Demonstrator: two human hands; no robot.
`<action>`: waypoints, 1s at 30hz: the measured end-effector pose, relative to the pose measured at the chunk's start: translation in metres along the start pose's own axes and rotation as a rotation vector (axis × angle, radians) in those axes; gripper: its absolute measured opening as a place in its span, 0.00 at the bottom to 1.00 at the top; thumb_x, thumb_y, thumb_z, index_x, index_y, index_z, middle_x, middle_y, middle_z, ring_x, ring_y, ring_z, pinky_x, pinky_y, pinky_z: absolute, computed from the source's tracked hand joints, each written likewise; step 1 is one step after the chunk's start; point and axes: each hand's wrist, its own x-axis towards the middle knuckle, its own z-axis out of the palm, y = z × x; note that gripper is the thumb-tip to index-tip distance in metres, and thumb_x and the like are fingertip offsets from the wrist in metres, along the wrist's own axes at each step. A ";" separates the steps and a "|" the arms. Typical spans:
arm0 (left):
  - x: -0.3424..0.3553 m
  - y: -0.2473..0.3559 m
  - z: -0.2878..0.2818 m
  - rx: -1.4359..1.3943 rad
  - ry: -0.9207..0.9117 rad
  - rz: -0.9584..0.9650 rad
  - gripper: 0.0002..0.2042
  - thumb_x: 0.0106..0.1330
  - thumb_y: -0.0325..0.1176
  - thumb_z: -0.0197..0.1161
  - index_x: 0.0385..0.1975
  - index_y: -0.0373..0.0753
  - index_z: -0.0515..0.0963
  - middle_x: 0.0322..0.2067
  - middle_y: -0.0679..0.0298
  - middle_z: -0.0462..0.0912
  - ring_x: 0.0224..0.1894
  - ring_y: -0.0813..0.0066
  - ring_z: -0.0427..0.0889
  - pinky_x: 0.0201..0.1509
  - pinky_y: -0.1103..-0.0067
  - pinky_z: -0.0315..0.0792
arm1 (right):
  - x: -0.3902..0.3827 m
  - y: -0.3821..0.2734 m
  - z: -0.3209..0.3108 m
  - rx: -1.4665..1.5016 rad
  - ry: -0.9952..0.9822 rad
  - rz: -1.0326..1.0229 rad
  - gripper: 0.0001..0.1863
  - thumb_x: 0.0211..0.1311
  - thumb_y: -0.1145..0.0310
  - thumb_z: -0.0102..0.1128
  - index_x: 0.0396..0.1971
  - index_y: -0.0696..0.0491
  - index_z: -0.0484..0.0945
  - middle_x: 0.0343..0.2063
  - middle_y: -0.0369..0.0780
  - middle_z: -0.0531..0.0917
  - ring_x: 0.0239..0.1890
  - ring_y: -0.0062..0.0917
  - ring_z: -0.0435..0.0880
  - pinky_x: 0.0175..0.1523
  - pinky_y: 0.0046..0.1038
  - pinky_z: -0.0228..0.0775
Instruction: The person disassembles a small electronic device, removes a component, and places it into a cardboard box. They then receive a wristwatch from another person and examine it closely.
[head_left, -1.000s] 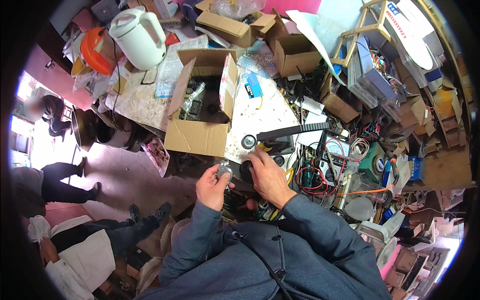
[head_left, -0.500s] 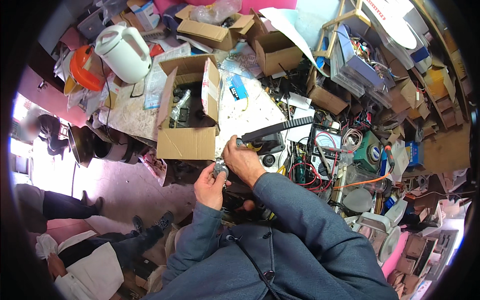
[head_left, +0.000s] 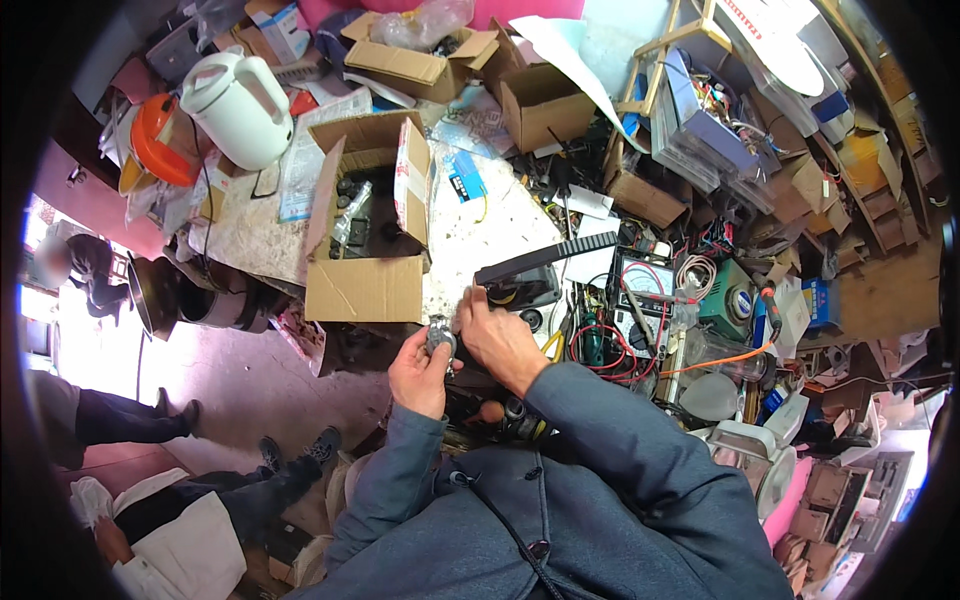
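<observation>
My left hand (head_left: pixel 418 378) is closed round a small grey round mechanical part (head_left: pixel 440 338), held up at the bench's near edge with the thumb across it. Just right of that part, my right hand (head_left: pixel 500 342) is curled, its fingertips drawn together; whatever they may hold is hidden. Beyond my right fingers lies a long black ribbed strip (head_left: pixel 560 254), slanting up to the right. Under and beside it sits a dark casing (head_left: pixel 525 292) with a round fitting on its near side.
An open cardboard box (head_left: pixel 365 288) with small parts inside stands left of my hands. To the right crowd an analog meter (head_left: pixel 645 278), red leads (head_left: pixel 597 362), a green device (head_left: pixel 728 300) and a soldering iron (head_left: pixel 770 306). A white kettle (head_left: pixel 238 110) stands far left. Other people are at the left.
My right hand has shifted slightly right and nearer, and its fingertips have come away from the near end of the black strip. My left hand still holds the grey part.
</observation>
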 end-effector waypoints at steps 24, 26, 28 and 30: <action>0.089 -0.037 0.062 0.418 0.038 0.005 0.20 0.68 0.22 0.61 0.61 0.28 0.74 0.31 0.56 0.87 0.24 0.75 0.85 0.26 0.77 0.77 | -0.023 0.057 -0.121 0.174 0.678 -0.241 0.14 0.47 0.78 0.65 0.38 0.56 0.83 0.40 0.41 0.84 0.46 0.40 0.85 0.54 0.41 0.78; 0.090 -0.039 0.064 0.321 0.043 -0.049 0.21 0.68 0.21 0.60 0.61 0.28 0.74 0.31 0.56 0.87 0.23 0.75 0.84 0.26 0.77 0.77 | -0.047 0.041 -0.099 0.320 0.307 0.083 0.17 0.51 0.73 0.65 0.44 0.55 0.83 0.39 0.45 0.85 0.38 0.41 0.87 0.46 0.39 0.80; 0.094 -0.039 0.067 0.275 0.032 -0.091 0.21 0.67 0.20 0.60 0.61 0.29 0.74 0.34 0.54 0.88 0.28 0.73 0.86 0.32 0.77 0.79 | -0.052 0.043 -0.054 0.557 0.086 0.358 0.19 0.56 0.70 0.61 0.49 0.57 0.81 0.34 0.50 0.85 0.35 0.45 0.87 0.41 0.39 0.80; 0.104 -0.054 0.056 0.436 0.051 0.115 0.21 0.66 0.19 0.61 0.61 0.29 0.75 0.37 0.53 0.89 0.33 0.72 0.88 0.37 0.77 0.79 | -0.049 0.045 -0.032 0.849 0.016 0.557 0.25 0.57 0.72 0.58 0.56 0.62 0.78 0.23 0.52 0.83 0.31 0.45 0.87 0.41 0.38 0.80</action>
